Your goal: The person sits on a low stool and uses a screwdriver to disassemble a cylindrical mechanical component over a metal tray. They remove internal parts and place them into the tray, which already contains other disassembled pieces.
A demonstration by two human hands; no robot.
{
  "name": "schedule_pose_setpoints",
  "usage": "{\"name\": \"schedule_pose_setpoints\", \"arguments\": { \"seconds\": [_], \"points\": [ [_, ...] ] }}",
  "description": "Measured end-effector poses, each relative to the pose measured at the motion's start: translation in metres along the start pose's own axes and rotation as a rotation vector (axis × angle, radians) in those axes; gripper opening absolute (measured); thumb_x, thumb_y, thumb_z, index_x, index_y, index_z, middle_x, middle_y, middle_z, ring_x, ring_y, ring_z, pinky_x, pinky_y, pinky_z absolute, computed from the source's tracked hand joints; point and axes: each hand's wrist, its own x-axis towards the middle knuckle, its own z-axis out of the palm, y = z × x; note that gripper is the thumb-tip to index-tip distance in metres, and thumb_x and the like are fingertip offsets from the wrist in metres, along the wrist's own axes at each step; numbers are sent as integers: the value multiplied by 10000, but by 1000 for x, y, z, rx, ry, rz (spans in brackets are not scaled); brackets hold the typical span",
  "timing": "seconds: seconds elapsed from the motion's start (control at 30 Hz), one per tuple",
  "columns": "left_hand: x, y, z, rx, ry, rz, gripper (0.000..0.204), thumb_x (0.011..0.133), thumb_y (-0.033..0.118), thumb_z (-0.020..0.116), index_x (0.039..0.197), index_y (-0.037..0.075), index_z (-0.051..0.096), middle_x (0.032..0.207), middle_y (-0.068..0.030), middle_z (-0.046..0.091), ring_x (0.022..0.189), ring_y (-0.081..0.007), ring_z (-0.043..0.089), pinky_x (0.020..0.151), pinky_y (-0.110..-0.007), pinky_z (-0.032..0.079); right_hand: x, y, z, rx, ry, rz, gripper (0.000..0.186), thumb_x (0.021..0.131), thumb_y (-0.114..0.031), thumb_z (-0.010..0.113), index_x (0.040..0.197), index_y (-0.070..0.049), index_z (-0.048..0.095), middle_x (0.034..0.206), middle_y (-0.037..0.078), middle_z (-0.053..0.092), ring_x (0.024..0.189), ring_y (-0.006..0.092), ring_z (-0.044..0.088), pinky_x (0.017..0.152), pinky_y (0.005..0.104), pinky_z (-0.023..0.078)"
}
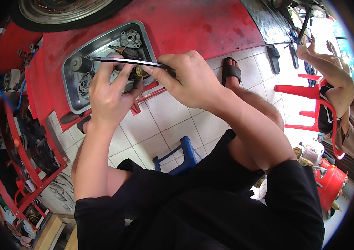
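Observation:
My right hand (pixel 189 79) is closed around one end of a long thin tool (pixel 150 63) with a dark, shiny shaft. The shaft points left, across the raised fingers of my left hand (pixel 112 91). Those fingers curl around a roundish metal part (pixel 118 66), mostly hidden behind them. Both hands are over the near side of a grey metal tray (pixel 70 93). In it lie a motor armature (pixel 127 52), a cast metal cover (pixel 131 38), a grey cylindrical housing (pixel 81 64) and another cast part (pixel 84 84). Something brass-coloured (pixel 139 71) shows beside my left fingers.
The tray rests on a red work platform (pixel 202 29), with a wheel (pixel 68 12) at its far left. A blue stool (pixel 181 158) stands below me on white tiles. Red racks (pixel 14 146) are at left. Another person sits on a red chair (pixel 318 108) at right.

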Motion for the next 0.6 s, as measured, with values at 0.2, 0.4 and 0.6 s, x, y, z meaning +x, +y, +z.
{"name": "schedule_pose_setpoints", "arguments": {
  "seconds": [0.2,0.4,0.6],
  "points": [
    [-6,-4,5,6,-22,-17,505,566,21,839,1051,32,696,1086,-145,616,881,-311,678,710,-381,573,-2,7,-3,-70,-41,-6,378,931,-349,635,767,-13,691,554,167,594,593,394,621,573,464,505],
    [6,3,5,-4,59,41,457,558,-6,842,993,35,707,1043,-118,632,850,-272,686,697,-349,587,-1,-2,-6,-82,-48,6,372,927,-347,636,767,-14,685,585,188,602,612,408,622,592,482,505],
    [-27,-22,9,46,-130,-53,449,580,65,858,994,32,688,1075,-130,624,862,-291,677,704,-380,573,-9,26,11,-137,-1,-68,365,933,-364,623,827,-21,690,614,191,612,635,406,630,600,492,500]
  ]
}}
